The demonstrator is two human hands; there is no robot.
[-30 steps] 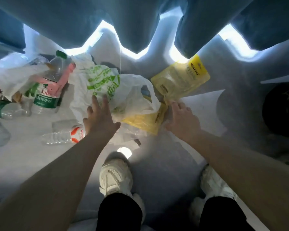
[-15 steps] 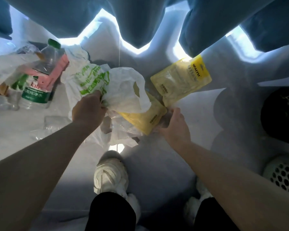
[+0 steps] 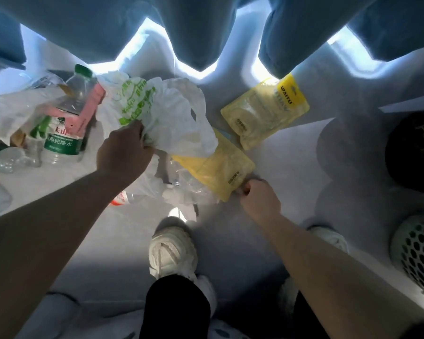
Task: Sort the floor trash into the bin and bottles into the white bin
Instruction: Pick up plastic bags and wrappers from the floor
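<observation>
— What lay around them?
— A green-capped water bottle (image 3: 66, 128) and a pink carton (image 3: 88, 106) at left, a second yellow pouch (image 3: 264, 111) beyond, and the perforated white bin (image 3: 419, 250) and a dark bin (image 3: 411, 152) at right.
— The room?
— Pale floor (image 3: 291, 162), blue curtains (image 3: 194, 33).
— The hands?
— Apart. The left hand (image 3: 123, 155) clutched a green-printed plastic bag (image 3: 157, 113); the right hand (image 3: 258, 199) pinched a yellow pouch (image 3: 220, 172) by its corner.

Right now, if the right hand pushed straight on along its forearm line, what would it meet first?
The near yellow pouch, which the right hand grips by a corner; past it, probably the white bag, though depth is unclear.
</observation>
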